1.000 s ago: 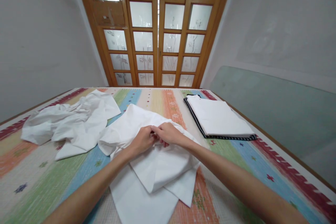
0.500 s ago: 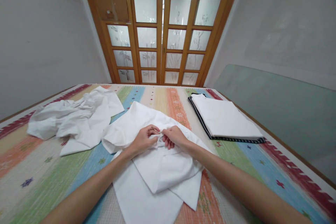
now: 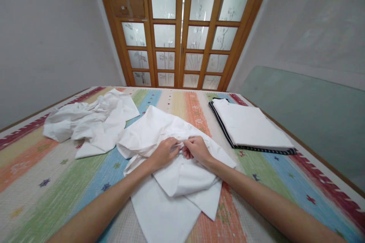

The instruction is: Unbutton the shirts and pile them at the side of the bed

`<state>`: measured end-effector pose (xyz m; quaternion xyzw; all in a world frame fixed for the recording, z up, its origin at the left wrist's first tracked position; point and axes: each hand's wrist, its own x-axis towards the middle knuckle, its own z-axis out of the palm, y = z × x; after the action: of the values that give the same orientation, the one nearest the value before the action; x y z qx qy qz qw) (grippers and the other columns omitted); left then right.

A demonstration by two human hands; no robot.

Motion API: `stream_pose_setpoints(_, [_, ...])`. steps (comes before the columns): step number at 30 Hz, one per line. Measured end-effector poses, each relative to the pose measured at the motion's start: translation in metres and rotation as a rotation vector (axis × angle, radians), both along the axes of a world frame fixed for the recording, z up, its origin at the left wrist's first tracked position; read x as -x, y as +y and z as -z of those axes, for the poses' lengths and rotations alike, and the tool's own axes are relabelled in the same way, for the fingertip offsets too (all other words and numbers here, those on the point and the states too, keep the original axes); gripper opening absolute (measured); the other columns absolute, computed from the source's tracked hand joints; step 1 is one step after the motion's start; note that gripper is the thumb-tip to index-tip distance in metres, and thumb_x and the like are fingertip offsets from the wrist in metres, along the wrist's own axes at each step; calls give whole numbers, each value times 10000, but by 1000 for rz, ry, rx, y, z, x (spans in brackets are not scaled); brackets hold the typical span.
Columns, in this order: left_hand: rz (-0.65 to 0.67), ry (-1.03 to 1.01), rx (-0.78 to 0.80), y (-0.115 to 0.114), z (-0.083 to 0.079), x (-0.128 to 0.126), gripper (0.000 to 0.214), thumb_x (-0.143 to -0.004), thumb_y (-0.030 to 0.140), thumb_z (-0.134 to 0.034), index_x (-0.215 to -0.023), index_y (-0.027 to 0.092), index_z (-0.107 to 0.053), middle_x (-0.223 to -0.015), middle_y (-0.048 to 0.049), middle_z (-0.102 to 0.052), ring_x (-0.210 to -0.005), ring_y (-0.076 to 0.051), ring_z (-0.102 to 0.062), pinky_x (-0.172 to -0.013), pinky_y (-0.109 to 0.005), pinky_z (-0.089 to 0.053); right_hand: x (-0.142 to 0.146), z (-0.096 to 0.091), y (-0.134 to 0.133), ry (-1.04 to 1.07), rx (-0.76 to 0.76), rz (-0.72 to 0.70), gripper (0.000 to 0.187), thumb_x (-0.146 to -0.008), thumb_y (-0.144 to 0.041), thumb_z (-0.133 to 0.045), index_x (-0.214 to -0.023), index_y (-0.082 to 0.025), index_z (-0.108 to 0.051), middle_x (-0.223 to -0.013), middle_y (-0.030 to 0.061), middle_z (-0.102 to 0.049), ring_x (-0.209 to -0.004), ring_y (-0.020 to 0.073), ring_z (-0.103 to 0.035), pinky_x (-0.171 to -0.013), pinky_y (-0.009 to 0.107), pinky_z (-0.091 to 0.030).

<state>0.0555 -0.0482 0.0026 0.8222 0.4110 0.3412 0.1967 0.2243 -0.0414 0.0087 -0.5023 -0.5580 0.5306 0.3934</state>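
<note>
At the centre of the frame, the left hand [image 3: 166, 152] and the right hand [image 3: 197, 149] meet fingertip to fingertip, each pinched shut on a small raised fold of the white cloth [image 3: 155, 127]. This cloth is thin, matte and soft. It lies in loose overlapping layers, with rounded creases near the hands and flat pointed corners hanging toward the bottom of the frame. Both bare forearms run in from the lower corners and rest over its lower layers.

Under it lies a woven mat [image 3: 42, 167] with a coarse ribbed texture and broad stripes of green, blue, orange, cream and red, dotted with small star motifs. At the left of the frame a crumpled cloth [image 3: 94, 121], also white, sits in a rumpled heap with deep wrinkles, just beside the held cloth but apart from it. At the right a folded stack [image 3: 251, 125] lies flat and square, smooth white on top with a dark striped edge beneath.

Bare mat shows between the stack and the right hand, along the lower left, and in a band behind the cloths. The mat's red border runs down the right side beside a pale green panel [image 3: 299, 110]. At the top of the frame stands a wooden door [image 3: 182, 30] with frosted glass panes, between plain grey walls.
</note>
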Motion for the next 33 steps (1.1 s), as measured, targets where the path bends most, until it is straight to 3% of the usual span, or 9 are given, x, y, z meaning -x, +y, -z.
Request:
stream_pose_setpoints(5, [-53,70,-177,-1,12,-1,90,-887,185,-506,-850,184,-588,-793,-42,-628,-753,-181,-593,-736,-316,-489,0,-1,1,-29,64,-43,282,-745,-277,-481,-512,-150,-578,-385,0,-551,-274,72,-438,-274,154,-274])
stream_pose_setpoints(10, [-84,62,-364,-6,14,-1,114,-927,177,-463,-919,174,-576,-799,-45,-601,-760,-179,-585,-717,-314,-498,-3,-4,-2,-69,162,-87,311,-808,-388,-519,-598,-164,-564,-398,-21,-551,-274,74,-438,-264,157,-267])
stream_pose_setpoints(15, [-48,98,-426,-9,12,-2,140,-948,178,-439,-937,183,-578,-787,-35,-590,-762,-174,-587,-707,-309,-507,-7,-2,-7,-6,40,-160,344,-783,-459,-567,-609,-162,-557,-479,-10,-600,-293,54,-401,-295,170,-242])
stream_pose_setpoints(23, [-30,100,-372,-7,13,-2,156,-951,189,-435,-922,174,-587,-799,-49,-615,-769,-183,-588,-729,-323,-502,-10,5,-10,59,-52,-150,390,-727,-545,-600,-645,-165,-569,-482,-23,-570,-313,63,-393,-320,186,-229])
stream_pose_setpoints(29, [17,-37,-137,-5,5,0,204,-946,261,-430,-850,189,-595,-772,-43,-623,-732,-165,-585,-736,-296,-484,-13,3,-13,-22,-104,-214,425,-778,-542,-591,-587,-164,-560,-441,-23,-531,-327,64,-381,-351,188,-257])
stream_pose_setpoints(33, [-84,-163,-26,-8,-5,1,230,-926,288,-427,-801,184,-589,-748,-34,-620,-706,-162,-567,-723,-294,-464,-14,6,-13,-166,-196,-262,429,-836,-489,-564,-569,-153,-586,-484,9,-574,-356,70,-416,-378,191,-291])
